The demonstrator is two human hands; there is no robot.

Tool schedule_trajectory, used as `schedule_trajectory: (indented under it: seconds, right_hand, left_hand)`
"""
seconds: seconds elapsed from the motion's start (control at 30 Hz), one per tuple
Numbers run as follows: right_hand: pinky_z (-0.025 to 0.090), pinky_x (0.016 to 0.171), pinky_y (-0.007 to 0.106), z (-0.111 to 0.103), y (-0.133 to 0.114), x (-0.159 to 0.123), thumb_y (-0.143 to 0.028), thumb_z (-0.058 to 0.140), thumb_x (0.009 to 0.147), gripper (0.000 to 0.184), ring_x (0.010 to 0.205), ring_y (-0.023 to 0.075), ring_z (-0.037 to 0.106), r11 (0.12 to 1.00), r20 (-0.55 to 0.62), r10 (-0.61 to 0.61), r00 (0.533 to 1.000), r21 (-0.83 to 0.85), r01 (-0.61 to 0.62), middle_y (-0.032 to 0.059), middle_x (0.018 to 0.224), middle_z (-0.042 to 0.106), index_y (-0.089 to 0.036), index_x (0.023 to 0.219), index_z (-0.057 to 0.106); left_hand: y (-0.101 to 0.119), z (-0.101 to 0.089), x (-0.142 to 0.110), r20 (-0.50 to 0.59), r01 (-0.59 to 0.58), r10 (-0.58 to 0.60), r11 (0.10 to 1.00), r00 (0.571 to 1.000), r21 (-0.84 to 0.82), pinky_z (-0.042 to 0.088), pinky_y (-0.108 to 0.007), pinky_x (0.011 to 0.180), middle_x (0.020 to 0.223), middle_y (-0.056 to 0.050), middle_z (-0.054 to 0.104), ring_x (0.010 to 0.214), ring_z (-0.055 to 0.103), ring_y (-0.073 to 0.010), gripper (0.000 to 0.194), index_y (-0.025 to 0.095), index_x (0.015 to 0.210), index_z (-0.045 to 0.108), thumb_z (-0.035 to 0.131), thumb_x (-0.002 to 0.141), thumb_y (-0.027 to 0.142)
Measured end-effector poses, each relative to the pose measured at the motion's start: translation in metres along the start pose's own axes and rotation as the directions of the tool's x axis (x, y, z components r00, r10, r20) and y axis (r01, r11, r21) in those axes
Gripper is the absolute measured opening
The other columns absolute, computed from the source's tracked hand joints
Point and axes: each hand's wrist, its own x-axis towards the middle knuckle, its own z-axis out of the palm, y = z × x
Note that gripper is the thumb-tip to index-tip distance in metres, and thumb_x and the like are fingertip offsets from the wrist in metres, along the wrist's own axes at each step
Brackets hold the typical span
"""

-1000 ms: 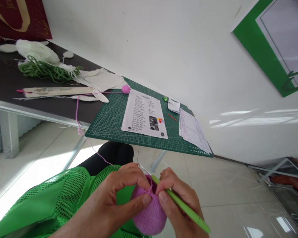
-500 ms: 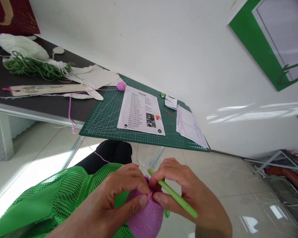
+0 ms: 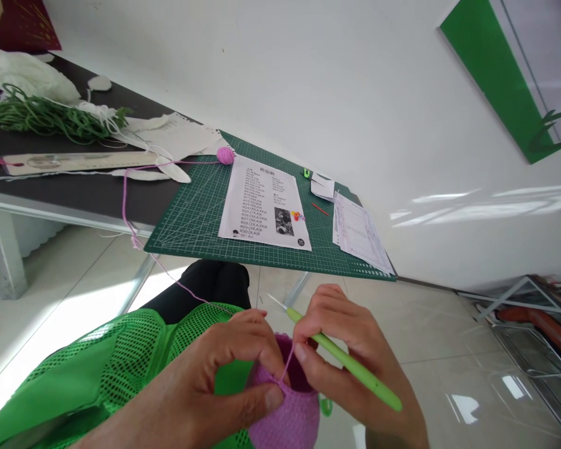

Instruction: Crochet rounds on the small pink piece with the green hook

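A pink crocheted piece [image 3: 287,415], hollow with its opening facing up, hangs low in the middle of the view. My left hand [image 3: 231,368] pinches its rim, thumb outside and fingers at the inner edge. My right hand [image 3: 343,349] is closed around a green-handled crochet hook [image 3: 355,371], whose thin metal tip points up and left, clear of the piece. Between my right thumb and forefinger a strand of pink yarn [image 3: 288,360] runs taut down to the rim. Behind the piece, a bright green loop [image 3: 326,406] shows partly.
A green cutting mat [image 3: 191,218] on the table carries a printed pattern sheet [image 3: 257,199], a pink yarn ball [image 3: 225,155], more papers [image 3: 362,231] and a small red stick [image 3: 320,209]. Green yarn [image 3: 47,115] and white pieces lie left. Pink working yarn [image 3: 177,279] trails from the table.
My right hand has drawn away from the rim to the right, pulling a yarn strand taut. The hook moved right with it, and the piece's opening shows more. The view shifted slightly.
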Motion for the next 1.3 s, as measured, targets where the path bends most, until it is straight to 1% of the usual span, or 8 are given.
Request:
schedule_trajectory:
  seconds: [0.17,0.33,0.6,0.73,0.93,1.03,1.13,1.3]
  right_hand:
    - [0.043,0.075,0.034,0.0,-0.001,0.0,-0.007,0.062,0.085,0.017,0.068,0.0118,0.054,0.999,-0.028,-0.021,0.999,-0.028,0.02,-0.0061,0.069,0.058,-0.022,0.078,0.06]
    - [0.043,0.075,0.034,0.0,-0.001,0.0,-0.007,0.062,0.086,0.018,0.069,0.0125,0.052,0.997,-0.077,-0.028,0.997,-0.072,0.022,-0.0054,0.069,0.056,-0.022,0.078,0.059]
    - [0.046,0.082,0.037,0.002,-0.002,-0.001,-0.006,0.06,0.088,0.017,0.068,0.011,0.052,0.988,-0.116,-0.051,0.992,-0.148,0.034,-0.0055,0.069,0.055,-0.021,0.078,0.057]
    - [0.042,0.073,0.034,0.001,0.001,-0.002,-0.004,0.058,0.087,0.019,0.071,0.012,0.048,0.987,-0.157,-0.062,0.986,-0.157,0.037,-0.0044,0.07,0.054,-0.021,0.08,0.055]
    - [0.04,0.072,0.034,0.002,0.004,-0.003,-0.005,0.058,0.09,0.019,0.072,0.0128,0.046,0.982,-0.209,-0.067,0.976,-0.188,0.027,-0.0038,0.071,0.051,-0.021,0.08,0.053]
    - [0.043,0.079,0.038,0.003,0.007,-0.002,-0.006,0.057,0.092,0.019,0.071,0.0132,0.046,0.971,-0.233,-0.085,0.969,-0.236,0.029,-0.004,0.071,0.05,-0.022,0.081,0.054]
    - [0.044,0.087,0.042,0.003,0.008,-0.002,-0.007,0.056,0.092,0.019,0.07,0.0136,0.047,0.964,-0.243,-0.1,0.965,-0.265,0.033,-0.0042,0.071,0.051,-0.022,0.082,0.055]
    - [0.046,0.088,0.043,0.006,0.009,-0.002,-0.007,0.057,0.092,0.019,0.07,0.0144,0.049,0.959,-0.306,-0.105,0.946,-0.285,0.014,-0.0036,0.071,0.052,-0.023,0.081,0.056]
  left_hand:
    - [0.0,-0.001,0.0,0.02,-0.007,0.007,0.999,1.0,-0.031,0.023,-0.043,0.124,0.09,0.003,0.071,0.102,0.065,-0.0211,0.006,0.026,0.091,0.075,0.074,0.096,0.03]
    - [0.003,-0.002,0.0,0.032,0.01,-0.008,0.998,0.999,-0.055,0.044,-0.036,0.103,0.091,0.003,0.069,0.095,0.064,-0.0193,0.006,0.026,0.091,0.074,0.073,0.096,0.027]
    - [0.005,-0.001,0.002,0.029,0.016,-0.014,0.998,0.999,-0.068,0.048,-0.032,0.088,0.087,0.003,0.066,0.088,0.062,-0.0184,0.01,0.024,0.084,0.072,0.073,0.094,0.023]
    - [0.006,0.0,0.001,0.018,0.002,-0.001,0.999,1.0,-0.052,0.048,-0.036,0.096,0.084,0.003,0.067,0.085,0.063,-0.0179,0.011,0.024,0.083,0.07,0.074,0.093,0.024]
    - [0.005,0.001,0.002,0.014,0.014,-0.013,0.997,1.0,-0.07,0.05,-0.037,0.096,0.084,0.003,0.068,0.082,0.063,-0.0177,0.009,0.025,0.084,0.072,0.073,0.093,0.024]
    - [0.003,-0.001,0.001,0.015,0.025,-0.025,0.999,1.0,-0.046,0.047,-0.039,0.101,0.081,0.004,0.065,0.081,0.062,-0.0176,0.009,0.025,0.084,0.071,0.075,0.091,0.023]
    - [0.002,-0.002,0.001,0.032,0.007,-0.006,0.999,0.999,-0.044,0.048,-0.038,0.099,0.084,0.004,0.065,0.081,0.062,-0.0171,0.009,0.025,0.084,0.07,0.074,0.092,0.023]
    - [0.002,-0.001,0.002,-0.006,-0.036,0.036,0.998,0.999,-0.06,0.048,-0.036,0.097,0.085,0.004,0.07,0.083,0.061,-0.0169,0.01,0.025,0.085,0.071,0.073,0.095,0.024]
